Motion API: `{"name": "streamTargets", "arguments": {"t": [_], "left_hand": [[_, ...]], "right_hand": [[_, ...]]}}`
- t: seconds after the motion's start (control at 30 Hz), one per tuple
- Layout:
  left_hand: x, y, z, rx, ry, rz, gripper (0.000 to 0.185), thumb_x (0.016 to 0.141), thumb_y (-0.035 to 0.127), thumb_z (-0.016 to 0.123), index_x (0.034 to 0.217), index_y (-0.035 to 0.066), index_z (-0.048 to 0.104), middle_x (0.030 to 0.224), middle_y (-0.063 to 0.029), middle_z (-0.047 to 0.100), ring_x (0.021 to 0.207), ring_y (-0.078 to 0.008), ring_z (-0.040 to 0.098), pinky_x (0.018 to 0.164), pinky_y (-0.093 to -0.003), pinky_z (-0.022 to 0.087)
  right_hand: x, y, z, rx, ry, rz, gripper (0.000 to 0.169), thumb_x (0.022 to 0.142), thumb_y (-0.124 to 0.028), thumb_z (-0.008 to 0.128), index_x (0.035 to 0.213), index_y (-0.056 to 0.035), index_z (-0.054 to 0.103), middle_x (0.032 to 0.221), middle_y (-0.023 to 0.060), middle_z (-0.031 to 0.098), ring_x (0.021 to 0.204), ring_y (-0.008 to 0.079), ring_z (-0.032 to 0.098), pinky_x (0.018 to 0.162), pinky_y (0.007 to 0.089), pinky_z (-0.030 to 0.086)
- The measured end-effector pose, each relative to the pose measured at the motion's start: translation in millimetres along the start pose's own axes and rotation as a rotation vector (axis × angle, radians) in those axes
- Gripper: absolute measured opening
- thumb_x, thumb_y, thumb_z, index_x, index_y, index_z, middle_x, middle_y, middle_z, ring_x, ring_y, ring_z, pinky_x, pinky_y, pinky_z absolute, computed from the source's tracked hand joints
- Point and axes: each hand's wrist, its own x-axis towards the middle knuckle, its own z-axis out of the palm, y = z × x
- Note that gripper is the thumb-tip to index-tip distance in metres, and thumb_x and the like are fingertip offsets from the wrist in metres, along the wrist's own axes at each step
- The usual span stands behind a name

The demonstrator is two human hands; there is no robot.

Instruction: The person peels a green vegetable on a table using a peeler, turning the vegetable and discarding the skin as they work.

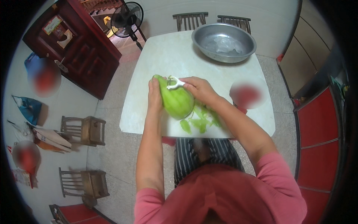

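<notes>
A large pale-green gourd (178,103), narrow at its far end and bulbous toward me, lies on the white table (165,53). My left hand (155,92) grips its narrow end from the left side, with some fingers hidden behind it. In my right hand (200,89) is a white Y-shaped peeler (176,83), its head against the gourd's upper right side. A bit of peel hangs at the blade. Strips of green peel (202,123) are scattered on the table beside the gourd, partly hidden under my right forearm.
A wide metal basin (223,43) with a clear plastic bag (227,44) inside stands at the table's far right. A blurred red object (247,93) sits near the right edge. Wooden chairs (93,131) stand left; a black fan (127,19) is beside the open door (75,47).
</notes>
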Motion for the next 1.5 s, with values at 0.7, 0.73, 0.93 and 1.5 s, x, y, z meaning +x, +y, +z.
{"name": "streamTargets", "arguments": {"t": [0.7,0.73,0.93,1.5], "left_hand": [[5.0,0.6,13.7,0.023,0.026,-0.002,0.059,0.096,0.05,0.037,0.126,-0.001,0.039,0.118,-0.016,0.053,0.105,-0.0235,0.053,0.093,-0.0339,0.043],[3.6,2.0,18.3,0.061,-0.001,0.025,0.058,0.096,0.05,0.037,0.125,0.0,0.041,0.116,-0.0155,0.053,0.104,-0.0228,0.054,0.092,-0.0335,0.043],[2.5,1.6,19.8,0.109,0.018,0.05,0.058,0.094,0.053,0.038,0.118,0.0,0.042,0.109,-0.0134,0.053,0.098,-0.0213,0.053,0.086,-0.0327,0.044],[7.8,-5.4,17.5,0.05,0.061,0.029,0.065,0.095,0.05,0.037,0.135,-0.002,0.032,0.124,-0.0205,0.051,0.113,-0.0268,0.052,0.096,-0.0354,0.042]], "right_hand": [[-26.3,-8.2,-24.6,-0.16,0.088,-0.003,0.029,0.088,-0.024,0.055,0.114,-0.0125,0.062,0.095,0.0113,0.062,0.091,0.0291,0.059,0.08,0.0363,0.046],[-21.7,-11.8,-22.4,-0.159,0.087,-0.037,0.029,0.088,-0.023,0.055,0.114,-0.013,0.062,0.094,0.011,0.061,0.09,0.029,0.059,0.079,0.0362,0.046],[-20.5,-11.4,-17.4,-0.162,0.08,-0.086,0.027,0.089,-0.023,0.054,0.113,-0.0148,0.063,0.093,0.011,0.061,0.09,0.0291,0.058,0.078,0.0363,0.046],[-64.7,11.0,-40.2,-0.148,0.128,0.084,0.029,0.088,-0.023,0.052,0.114,-0.0143,0.061,0.101,0.0131,0.062,0.096,0.0304,0.059,0.083,0.038,0.046]]}}
